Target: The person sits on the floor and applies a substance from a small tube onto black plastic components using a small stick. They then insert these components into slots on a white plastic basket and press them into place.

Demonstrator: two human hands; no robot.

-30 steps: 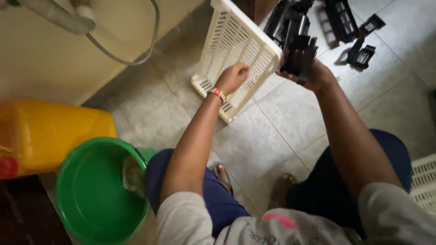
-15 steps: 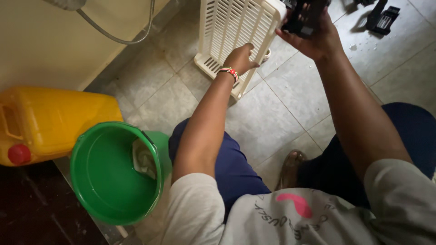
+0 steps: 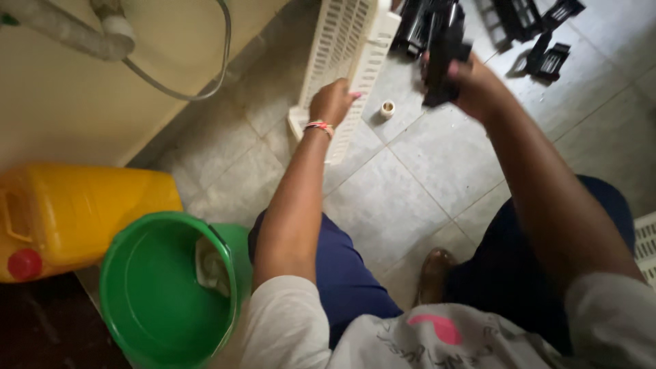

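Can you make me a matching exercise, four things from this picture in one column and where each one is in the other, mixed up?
Things
1. white slatted panel
2. black plastic piece
3. green bucket
4. yellow jerrycan

Places
A. in the right hand
B. far left, beside the bucket
C. held by the left hand
D. beside the left knee

Pairs: 1-C, 2-A, 3-D, 4-B

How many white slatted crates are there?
2. One white slatted crate stands on edge on the floor, gripped by the left hand. The other peeks in at the right edge. More may be hidden.
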